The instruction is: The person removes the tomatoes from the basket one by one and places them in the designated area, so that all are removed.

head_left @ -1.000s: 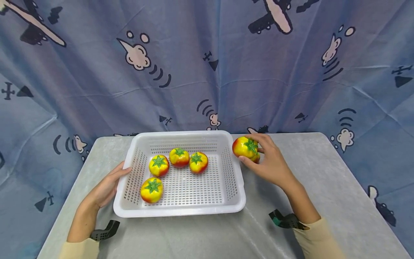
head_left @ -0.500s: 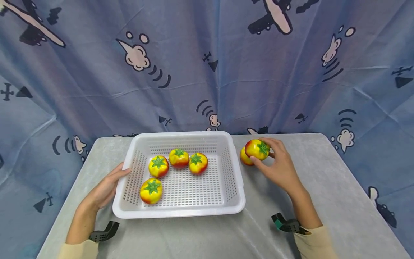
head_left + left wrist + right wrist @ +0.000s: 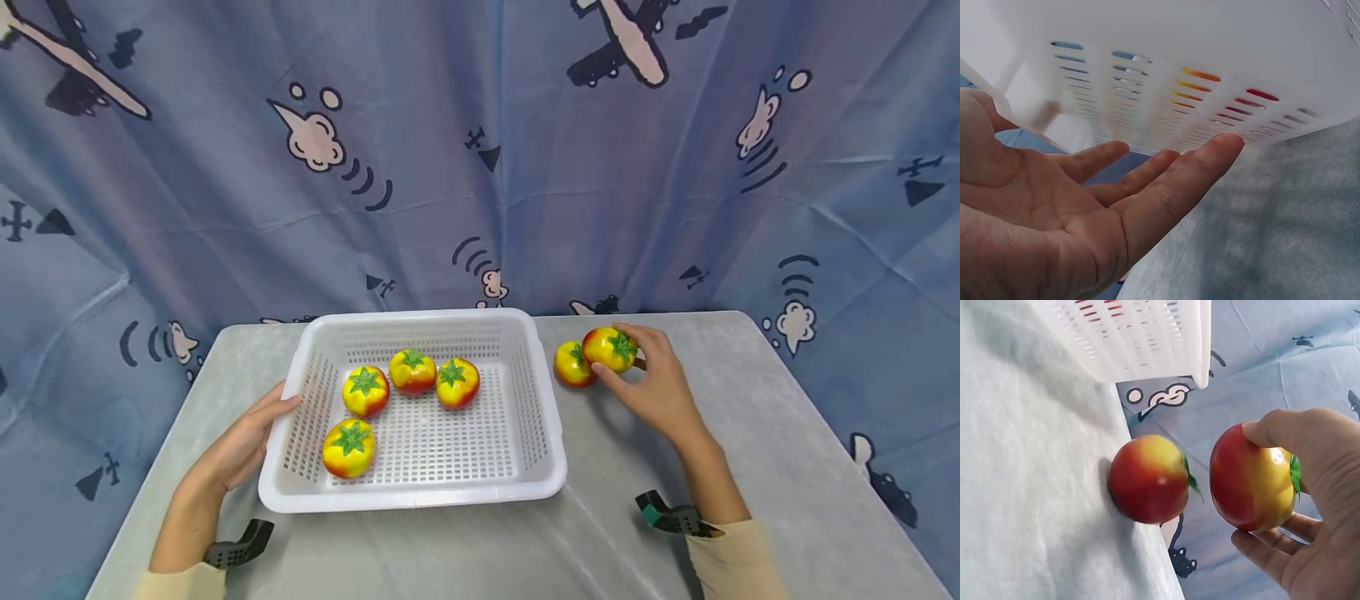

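My right hand (image 3: 651,385) holds a red and yellow toy tomato (image 3: 1249,478) with a green leafy top, thumb on one side and fingers on the other. Close beside it in the head view, a second toy tomato (image 3: 573,365) rests on the table, right of the white plastic basket (image 3: 420,498). At the basket's left side, my left hand (image 3: 243,442) grips the rim, its thumb over the top. Its fingers (image 3: 1175,190) reach under the slotted wall in the left wrist view. Several more tomatoes (image 3: 349,448) sit inside the basket, toward its left and middle.
A grey table (image 3: 480,554) carries the basket, with its back edge just behind. Beyond that edge hangs a blue curtain (image 3: 420,167) printed with planes and clouds. Dark camera mounts (image 3: 242,543) are worn at both wrists.
My right hand has moved right with its tomato, away from the basket, uncovering the other tomato on the table. My left hand stays on the basket rim.
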Demonstrator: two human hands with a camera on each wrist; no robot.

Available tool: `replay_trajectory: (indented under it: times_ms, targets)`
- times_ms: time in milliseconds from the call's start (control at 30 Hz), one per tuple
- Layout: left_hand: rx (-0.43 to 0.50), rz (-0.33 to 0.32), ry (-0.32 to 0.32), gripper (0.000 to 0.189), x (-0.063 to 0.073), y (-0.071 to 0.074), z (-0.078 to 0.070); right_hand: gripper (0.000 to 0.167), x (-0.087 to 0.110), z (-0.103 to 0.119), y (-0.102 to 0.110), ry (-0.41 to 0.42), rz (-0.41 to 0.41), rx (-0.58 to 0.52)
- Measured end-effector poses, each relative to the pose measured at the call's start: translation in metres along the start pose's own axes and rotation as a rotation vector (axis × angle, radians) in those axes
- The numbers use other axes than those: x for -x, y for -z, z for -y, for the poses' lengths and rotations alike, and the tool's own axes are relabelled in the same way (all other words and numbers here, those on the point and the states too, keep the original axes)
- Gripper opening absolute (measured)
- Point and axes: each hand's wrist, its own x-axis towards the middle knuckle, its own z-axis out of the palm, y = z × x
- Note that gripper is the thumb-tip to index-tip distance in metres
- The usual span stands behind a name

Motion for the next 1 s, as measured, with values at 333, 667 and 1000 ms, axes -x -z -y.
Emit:
replay_trajectory:
  times_ms: [333,667,1000]
  targets:
    - [0.011,0.022,-0.006,0.073,0.001,0.001,0.0,0.068,0.0,-0.01,0.001,-0.024,-0.005,0.018]
    - [0.009,0.013,-0.006,0.073,0.001,-0.001,-0.001,0.07,-0.002,-0.027,0.004,-0.063,0.019,0.056]
    - [-0.002,0.002,-0.002,0.073,0.001,-0.001,-0.001,0.069,-0.002,-0.039,0.004,-0.064,0.036,0.061]
